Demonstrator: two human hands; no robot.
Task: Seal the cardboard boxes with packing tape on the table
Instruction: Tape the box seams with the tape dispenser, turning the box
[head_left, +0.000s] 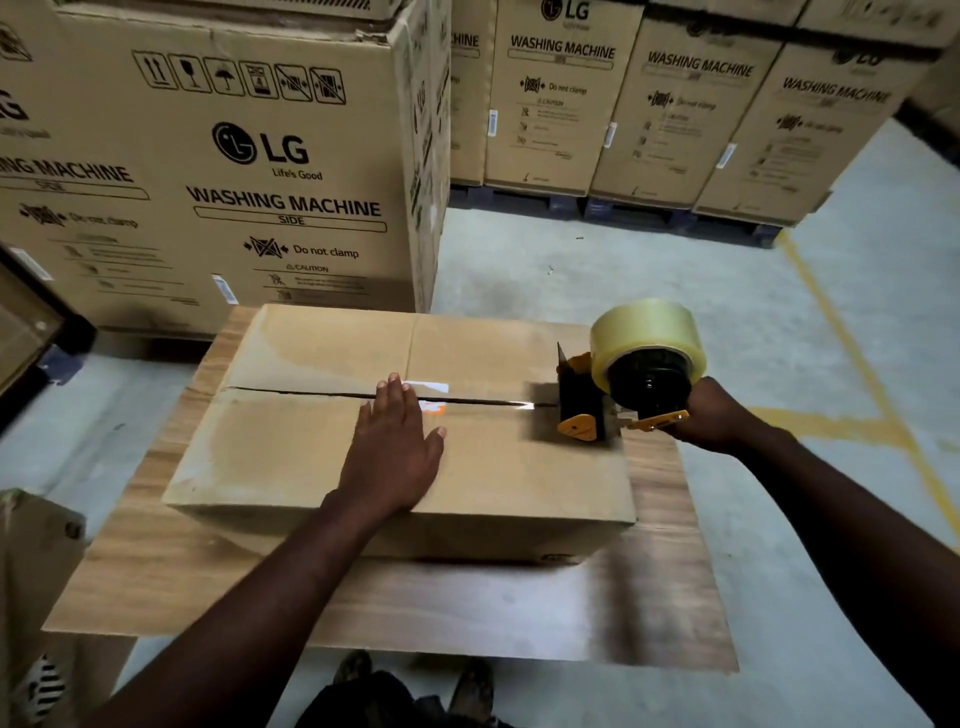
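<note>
A brown cardboard box (291, 447) lies on the wooden table (467, 608), its top flaps meeting in a seam that runs left to right. My left hand (392, 452) presses flat on the top, fingers straight across the seam near its middle. My right hand (719, 415) grips the handle of a black and orange tape dispenser (587, 402) that carries a roll of clear tape (644, 338). The dispenser's front sits on the seam at the box's right end. A shiny strip of tape lies along the seam between the dispenser and my left hand.
Tall washing machine cartons (249, 171) stand just behind the table on the left, and a row of them on pallets (675, 119) at the back right. Another carton corner (31, 561) is at the near left. Grey floor with a yellow line (852, 364) lies to the right.
</note>
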